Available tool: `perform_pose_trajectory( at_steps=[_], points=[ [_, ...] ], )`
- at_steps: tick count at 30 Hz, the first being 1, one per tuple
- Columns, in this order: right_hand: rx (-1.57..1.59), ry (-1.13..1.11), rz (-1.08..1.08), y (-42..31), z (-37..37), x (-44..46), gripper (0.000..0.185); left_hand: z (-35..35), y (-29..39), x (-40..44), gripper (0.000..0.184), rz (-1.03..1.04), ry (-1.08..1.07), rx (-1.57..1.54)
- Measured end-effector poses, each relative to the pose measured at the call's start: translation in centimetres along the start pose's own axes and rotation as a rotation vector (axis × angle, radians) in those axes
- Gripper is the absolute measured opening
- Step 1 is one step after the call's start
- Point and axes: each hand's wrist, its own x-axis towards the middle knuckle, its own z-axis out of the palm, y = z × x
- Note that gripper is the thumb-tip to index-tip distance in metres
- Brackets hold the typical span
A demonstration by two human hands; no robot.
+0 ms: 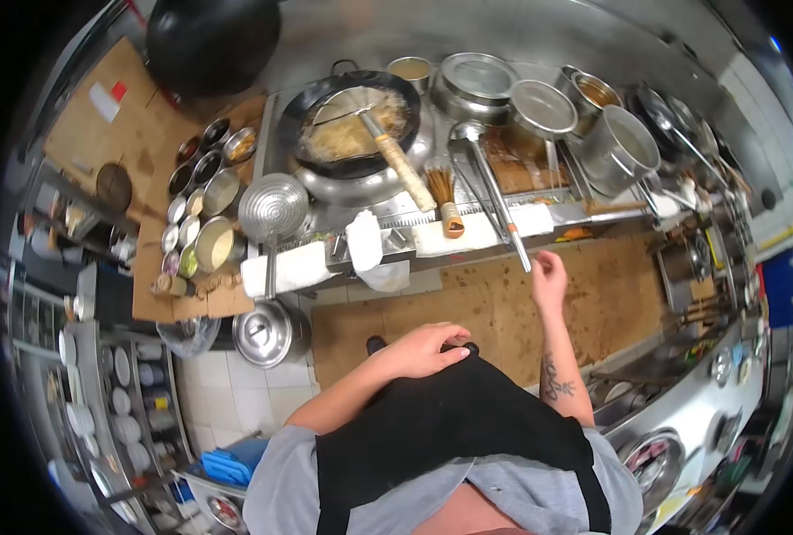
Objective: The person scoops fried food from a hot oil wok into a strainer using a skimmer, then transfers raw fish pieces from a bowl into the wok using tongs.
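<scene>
Jutting ladle (pixel 494 183): its long handle is extending beyond the stove counter's (pixel 396 217) front edge.
Right hand (pixel 550 275): is hovering just beside the handle's tip, fingers loosely curled; whether the fingertips are meeting, I cannot tell.
Left hand (pixel 427 349): is resting on the black apron (pixel 450 401), fingers bent; any pinch is unclear.
Brush (pixel 448 205): is resting near the ladle, bristles toward the wall.
Wok (pixel 291 125): is holding frothy liquid, a wooden-handled strainer (pixel 396 160) lying across its rim.
</scene>
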Motion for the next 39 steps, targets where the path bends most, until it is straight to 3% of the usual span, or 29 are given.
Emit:
perform_pose_trajectory(
  at_steps=[3,5,8,14,19,21,22,23,24,25,26,27,28,30,31,32,35,39],
  points=[
    [-0.003,-0.272,-0.150,-6.2,7.2,3.4,0.028,1.2,-0.3,-1.0,0.042,-0.025,0.127,-0.044],
    [-0.105,-0.317,-0.415,-7.9,12.3,5.7,0.031,2.0,-0.3,-2.0,0.042,-0.066,0.188,-0.054],
    [-0.338,-0.393,-0.411,-13.0,17.9,6.7,0.054,2.6,-0.7,-3.1,0.042,-0.101,0.251,-0.101],
    [-0.671,-0.522,-0.379,-13.9,26.9,6.8,0.094,-0.6,-1.8,-6.5,0.039,-0.052,0.348,0.006],
    [-0.592,-0.521,-0.183,-15.4,27.6,6.5,0.076,-4.5,-4.3,-9.1,0.039,0.001,0.351,-0.037],
    [-0.428,-0.469,-0.180,-16.6,26.8,5.6,0.072,-6.5,-6.2,-10.9,0.038,-0.004,0.411,-0.124],
    [-0.218,-0.328,-0.312,-13.6,27.6,5.5,0.069,-8.7,-7.6,-12.1,0.037,-0.101,0.469,-0.183],
    [-0.197,-0.285,-0.335,-13.1,27.1,4.9,0.066,-10.9,-9.4,-13.2,0.034,-0.152,0.667,-0.162],
    [-0.172,-0.248,-0.359,-12.6,26.8,4.2,0.064,-13.4,-11.0,-14.5,0.033,-0.200,0.905,0.062],
    [-0.143,-0.211,-0.378,-12.5,26.9,3.5,0.062,-15.0,-14.6,-15.5,0.034,-0.315,1.174,0.015],
    [-0.073,-0.319,-0.105,-14.7,26.0,3.2,0.052,-17.1,-20.2,-16.3,0.037,-0.366,1.365,0.334],
    [-0.001,-0.419,0.173,-17.5,25.0,2.7,0.043,-18.7,-24.0,-17.1,0.039,-0.485,1.418,0.404],
    [0.160,-0.422,0.168,-17.4,25.0,2.8,0.033,-19.6,-29.3,-16.9,0.038,-0.653,1.412,0.222],
    [0.290,-0.443,0.230,-18.6,24.5,2.6,0.035,-22.1,-30.6,-16.8,0.033,-0.835,1.092,-0.603],
    [0.305,-0.419,0.233,-18.8,24.4,2.2,0.035,-22.5,-30.9,-16.4,0.031,-0.887,0.872,-0.999],
    [0.346,-0.451,0.236,-18.5,24.1,2.1,0.034,-22.2,-31.1,-16.0,0.021,-0.750,0.918,-1.198],
    [0.395,-0.483,0.288,-19.0,23.0,2.1,0.029,-22.7,-32.9,-14.1,0.017,-0.494,0.869,-1.462],
    [0.416,-0.522,0.253,-18.9,21.3,3.0,0.028,-23.9,-26.1,-12.8,0.023,-0.597,1.173,-0.750]
  ],
)
